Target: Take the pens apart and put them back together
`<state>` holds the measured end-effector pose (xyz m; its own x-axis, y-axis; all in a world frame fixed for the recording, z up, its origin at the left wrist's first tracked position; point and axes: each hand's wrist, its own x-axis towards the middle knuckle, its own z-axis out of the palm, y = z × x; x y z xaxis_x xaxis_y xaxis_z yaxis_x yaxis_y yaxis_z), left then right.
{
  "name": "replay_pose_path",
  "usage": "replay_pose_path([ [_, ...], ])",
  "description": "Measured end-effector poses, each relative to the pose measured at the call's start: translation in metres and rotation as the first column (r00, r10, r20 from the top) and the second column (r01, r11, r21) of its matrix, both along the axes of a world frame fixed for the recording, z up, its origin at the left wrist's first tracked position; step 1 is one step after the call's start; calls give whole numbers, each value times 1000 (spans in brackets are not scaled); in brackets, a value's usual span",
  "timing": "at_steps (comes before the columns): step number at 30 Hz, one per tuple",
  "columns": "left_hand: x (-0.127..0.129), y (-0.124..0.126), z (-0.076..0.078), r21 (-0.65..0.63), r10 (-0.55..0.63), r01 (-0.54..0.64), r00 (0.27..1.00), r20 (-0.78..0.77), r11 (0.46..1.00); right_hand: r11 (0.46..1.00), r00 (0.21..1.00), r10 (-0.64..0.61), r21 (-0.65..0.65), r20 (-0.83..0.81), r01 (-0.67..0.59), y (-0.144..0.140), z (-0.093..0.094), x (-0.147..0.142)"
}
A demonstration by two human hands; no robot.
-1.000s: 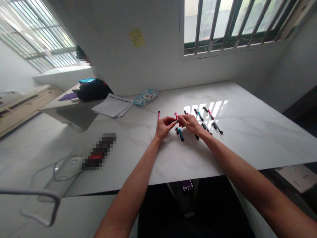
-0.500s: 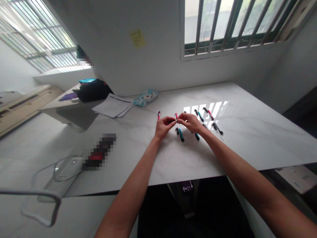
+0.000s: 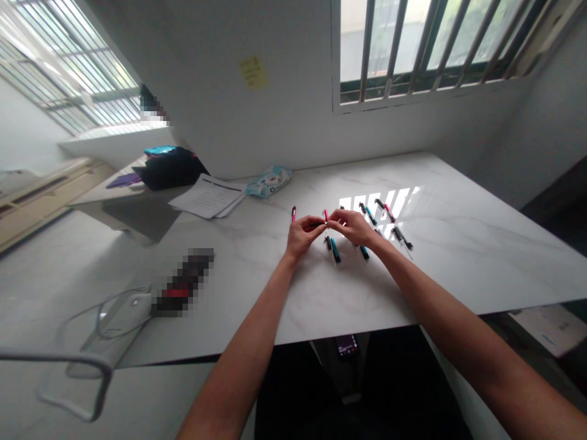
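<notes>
Both hands meet above the middle of the white marble-look tabletop: the left hand is pinched on the dark end of a small pen part, and the right hand has its fingertips closed on the other end, so the two hands are joined through that one piece, held just above the surface. Around them lie short pens with black clips, in pink or teal; about nine can be counted, though some are hidden behind the hands. A lone pink pen lies to the left of the hands, a teal pen lies just below them, another teal one sits beside the right wrist, and a pink-and-black pen lies in the bright window reflection farther back. One stack of printed papers rests toward the far left, its text too small to read. One light-blue packet lies next to it, its label illegible. One yellow sticky note hangs on the wall, its writing unreadable. A pair of clear glasses lies near the front left edge.
</notes>
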<state>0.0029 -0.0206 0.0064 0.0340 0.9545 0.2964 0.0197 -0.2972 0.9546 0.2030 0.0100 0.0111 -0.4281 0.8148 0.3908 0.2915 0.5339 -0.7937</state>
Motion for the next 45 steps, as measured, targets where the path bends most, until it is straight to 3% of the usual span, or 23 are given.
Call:
replay_pose_path([
  [5, 1, 0, 1, -30, 11, -9, 998, 69, 1000, 1000, 1000, -19, -5, 8, 19, -2, 1, -5],
  [12, -1, 2, 1, -231, 40, 57, 918, 394, 971, 999, 997, -46, -8, -59, 45, -2, 9, -20],
  [15, -6, 3, 0, -265, 88, 23, 912, 400, 964, 993, 993, -67, 107, 92, 57, 17, 10, -11],
  [18, -10, 6, -4, -297, 134, -25, 925, 355, 955, 980, 941, -26, 194, 338, -42, 41, 9, 0],
  [23, -14, 12, -13, -258, 167, -101, 953, 251, 961, 978, 840, 81, 118, 536, -170, 70, 7, 1],
  [27, -17, 14, -15, -251, 213, -153, 949, 232, 956, 980, 843, 92, 101, 530, -170, 81, -1, -6],
  [31, -21, 15, -15, -232, 232, -182, 951, 206, 955, 975, 863, 43, 168, 503, -146, 81, -2, -9],
  [35, -24, 17, -17, -227, 274, -231, 945, 178, 946, 952, 923, 28, 271, 384, -142, 62, 15, -19],
  [39, -27, 17, -18, -234, 237, -196, 958, 159, 952, 929, 953, 163, 287, 253, -235, 26, 33, -37],
  [42, -26, 16, -17, -253, 165, -118, 970, 175, 960, 924, 950, 205, 274, 237, -267, 11, 33, -43],
  [45, -25, 16, -15, -253, 164, -118, 971, 172, 960, 942, 962, 165, 256, 216, -219, 15, 20, -36],
])
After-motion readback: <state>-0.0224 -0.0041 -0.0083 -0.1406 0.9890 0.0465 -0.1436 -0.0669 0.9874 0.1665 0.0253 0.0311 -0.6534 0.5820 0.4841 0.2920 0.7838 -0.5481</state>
